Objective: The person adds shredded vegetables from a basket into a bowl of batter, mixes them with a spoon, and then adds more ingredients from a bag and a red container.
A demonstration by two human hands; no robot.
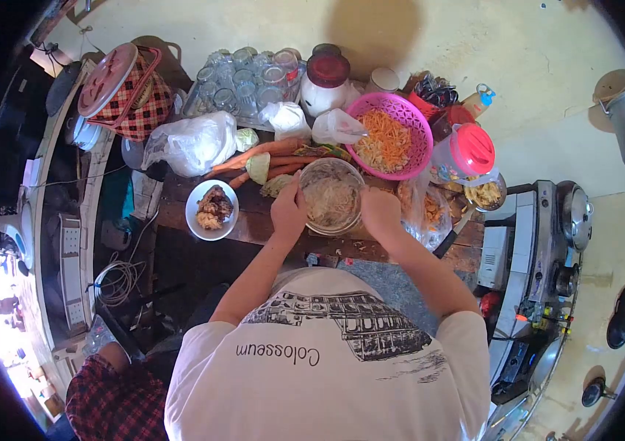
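Between my hands is a round metal-looking bowl [333, 231] with a pale, wet-looking mixture [329, 198] inside. My left hand [289, 208] is closed on the bowl's left rim. On the opposite side, my right hand [381, 213] is curled closed at the right rim, its fingertips partly hidden. To the left stands a white bowl [193, 223] holding dark and light brown food. A pink colander [424, 151] with shredded carrot and paler shreds sits behind and right. Carrots [272, 147] and cut cabbage [258, 168] lie just behind the bowl.
A tray of glasses [242, 77], a jar with a dark red lid [327, 70] and plastic bags [191, 143] line the back. At right are a knife [453, 231], a pink-lidded container [472, 151] and a stove [540, 242]. Another person's checked clothing [110, 400] shows lower left.
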